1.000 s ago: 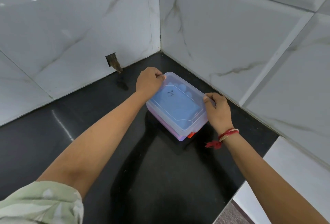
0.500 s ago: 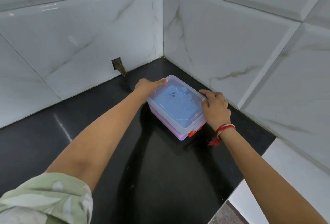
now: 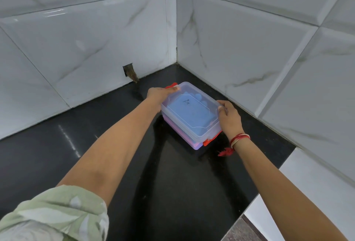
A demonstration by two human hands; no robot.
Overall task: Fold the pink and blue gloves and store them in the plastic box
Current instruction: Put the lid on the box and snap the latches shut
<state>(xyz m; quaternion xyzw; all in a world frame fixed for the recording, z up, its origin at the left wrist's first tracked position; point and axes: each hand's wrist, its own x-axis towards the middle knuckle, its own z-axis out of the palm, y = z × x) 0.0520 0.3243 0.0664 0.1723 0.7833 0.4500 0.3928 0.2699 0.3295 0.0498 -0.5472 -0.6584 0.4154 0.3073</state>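
A clear plastic box (image 3: 199, 137) with its lid (image 3: 189, 94) on sits on the black counter near the wall corner. Through the lid I see the blue glove (image 3: 192, 114). A pink glove (image 3: 184, 135) shows through the box's side, under the blue one. My left hand (image 3: 159, 94) grips the far left end of the box, its fingers at a red latch (image 3: 171, 85). At the near right end my right hand (image 3: 229, 117) holds the lid's edge, just above the other red latch (image 3: 211, 140).
The black counter (image 3: 115, 154) runs into a corner of white marble-look wall tiles (image 3: 240, 52). A small dark hole (image 3: 129, 70) is cut in the left wall at counter level. The counter's front right edge (image 3: 269, 187) drops off beside my right forearm.
The far red latch now shows at my left fingertips. My left hand has settled on the box's far end, and my right hand has slid along the lid's right end.
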